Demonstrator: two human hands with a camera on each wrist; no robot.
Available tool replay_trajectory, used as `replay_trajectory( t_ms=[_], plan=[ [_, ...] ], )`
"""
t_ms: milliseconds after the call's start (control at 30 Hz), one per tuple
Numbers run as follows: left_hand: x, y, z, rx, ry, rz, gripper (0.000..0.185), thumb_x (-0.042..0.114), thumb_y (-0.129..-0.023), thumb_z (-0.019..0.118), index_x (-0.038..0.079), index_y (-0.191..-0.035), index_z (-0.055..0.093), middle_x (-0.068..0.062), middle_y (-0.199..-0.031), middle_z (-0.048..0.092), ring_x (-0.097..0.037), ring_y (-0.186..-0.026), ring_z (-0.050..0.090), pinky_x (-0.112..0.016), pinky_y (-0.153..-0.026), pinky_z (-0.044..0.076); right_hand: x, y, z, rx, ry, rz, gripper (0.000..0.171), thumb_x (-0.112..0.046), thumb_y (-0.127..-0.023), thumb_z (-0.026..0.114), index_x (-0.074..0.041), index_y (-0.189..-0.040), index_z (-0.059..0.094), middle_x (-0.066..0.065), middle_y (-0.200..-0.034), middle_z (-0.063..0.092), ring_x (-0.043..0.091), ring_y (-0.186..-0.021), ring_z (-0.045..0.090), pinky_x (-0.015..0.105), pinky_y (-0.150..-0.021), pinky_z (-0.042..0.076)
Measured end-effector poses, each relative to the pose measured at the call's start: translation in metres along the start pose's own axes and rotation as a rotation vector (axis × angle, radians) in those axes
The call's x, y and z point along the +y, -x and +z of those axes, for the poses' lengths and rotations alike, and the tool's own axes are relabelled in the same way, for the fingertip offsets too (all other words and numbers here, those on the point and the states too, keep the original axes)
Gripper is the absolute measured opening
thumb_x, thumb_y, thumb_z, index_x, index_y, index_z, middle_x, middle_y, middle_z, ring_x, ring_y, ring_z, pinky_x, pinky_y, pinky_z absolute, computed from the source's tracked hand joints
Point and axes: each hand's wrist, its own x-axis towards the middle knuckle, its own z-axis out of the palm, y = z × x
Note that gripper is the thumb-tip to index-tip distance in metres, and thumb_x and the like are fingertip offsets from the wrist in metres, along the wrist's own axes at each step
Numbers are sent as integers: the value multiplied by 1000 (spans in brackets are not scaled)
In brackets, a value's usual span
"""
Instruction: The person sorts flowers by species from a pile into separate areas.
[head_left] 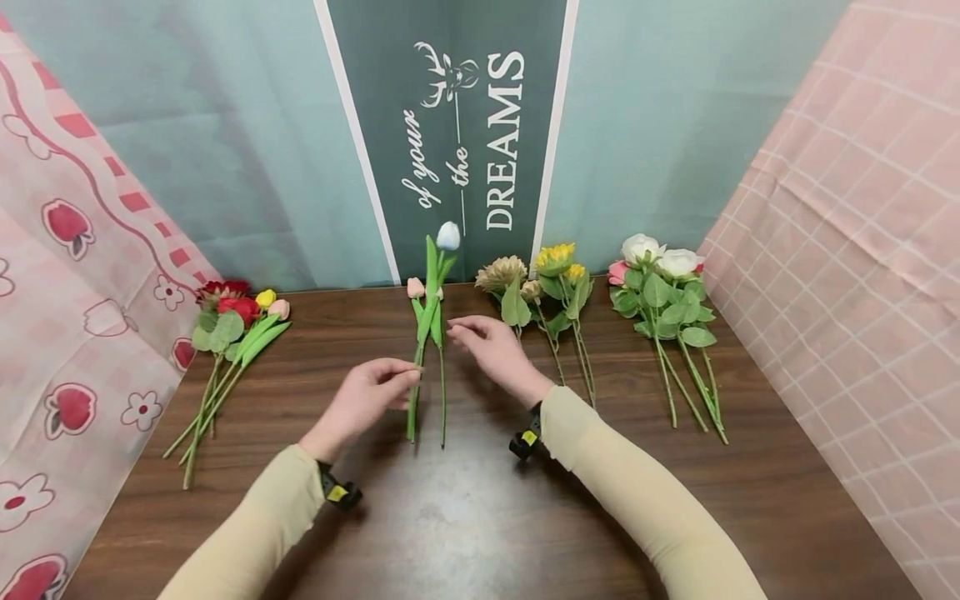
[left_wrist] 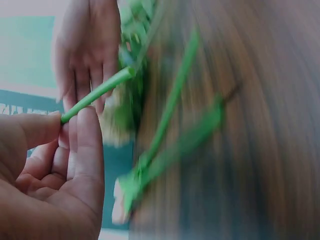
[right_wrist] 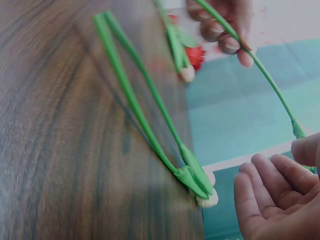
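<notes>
My left hand (head_left: 370, 393) pinches the green stem (left_wrist: 97, 95) of a white-and-blue tulip (head_left: 448, 236) between thumb and fingers, holding it up off the table. Close to that tulip's leaves is my right hand (head_left: 497, 352), its fingers extended and slightly bent. In the right wrist view its thumb (right_wrist: 306, 151) overlaps the leafy part of the flower; whether it touches cannot be told. Beneath lie two more tulips with pale heads, one a pink tulip (head_left: 416, 288), their green stems (right_wrist: 137, 117) side by side on the table.
Red and yellow flowers (head_left: 238, 312) lie at the left of the brown wooden table (head_left: 465, 517). Beige flowers (head_left: 502, 273) and yellow flowers (head_left: 556, 259) lie right of centre, white roses (head_left: 678, 262) farther right. Printed cloths (head_left: 247, 125) hang behind and at both sides.
</notes>
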Motion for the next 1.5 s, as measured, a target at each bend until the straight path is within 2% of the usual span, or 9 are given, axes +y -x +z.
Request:
replay_trajectory(
  t_ms=[100, 267, 433, 567, 700, 1033, 1300, 1400, 1500],
  plan=[
    [5, -2, 28, -44, 126, -17, 33, 19, -101, 67, -6, -123, 68, -26, -115, 68, -31, -92, 70, -36, -76, 62, 2, 4, -13, -12, -195, 57, 38, -25, -104, 62, 0, -132, 64, 21, -124, 69, 38, -112, 66, 44, -95, 56],
    [3, -5, 59, -123, 223, -18, 34, 17, -104, 63, -10, -124, 65, -27, -117, 68, -24, -91, 69, -33, -76, 61, 4, 14, -28, 18, -354, 113, 40, -26, -103, 65, 4, -129, 64, 23, -118, 69, 31, -101, 69, 35, -85, 59],
    [-2, -4, 76, -186, 256, -20, 33, 15, -105, 61, -12, -124, 64, -28, -116, 68, -15, -85, 69, -31, -74, 61, 7, 21, -36, 61, -431, 140, 44, -21, -101, 67, 11, -130, 60, 30, -118, 66, 19, -88, 69, 29, -77, 58],
    [-5, -4, 83, -225, 264, -19, 32, 14, -105, 60, -12, -123, 65, -28, -116, 68, -12, -83, 68, -29, -73, 60, 11, 23, -37, 102, -456, 158, 34, -16, -100, 69, 9, -123, 63, 24, -108, 70, 16, -82, 68, 27, -73, 58],
    [-6, -4, 86, -239, 261, -18, 32, 13, -104, 61, -13, -122, 65, -28, -115, 68, -13, -84, 68, -30, -74, 60, 12, 24, -37, 118, -473, 167, 22, -12, -99, 69, 4, -114, 65, 13, -98, 71, 16, -79, 68, 27, -72, 59],
    [-8, -6, 87, -109, 163, 3, 27, 9, -96, 71, -7, -116, 66, -19, -105, 72, -35, -89, 71, -42, -71, 62, 14, 22, -35, 136, -490, 165, 19, -8, -98, 69, 5, -111, 64, 7, -89, 72, 14, -75, 68, 27, -71, 59],
    [-9, -7, 83, -78, 70, 37, 19, 8, -95, 72, -4, -108, 70, -17, -97, 73, -22, -72, 70, -37, -65, 62, 19, 19, -28, 140, -428, 159, 23, -7, -97, 70, 8, -114, 65, 10, -93, 73, 17, -77, 70, 30, -73, 61],
    [-10, -6, 75, -71, 62, 26, 18, 8, -95, 72, -4, -108, 69, -18, -98, 73, -22, -73, 71, -38, -67, 62, 18, 16, -24, 101, -381, 143, 27, -8, -98, 69, 8, -120, 64, 18, -100, 73, 22, -81, 72, 32, -74, 61],
    [-9, -5, 60, -43, 39, 9, 20, 8, -95, 72, -5, -110, 69, -19, -100, 73, -23, -75, 71, -38, -69, 62, 17, 16, -20, 36, -275, 106, 33, -13, -101, 65, 8, -127, 63, 25, -108, 72, 30, -89, 73, 35, -78, 61]
  ],
)
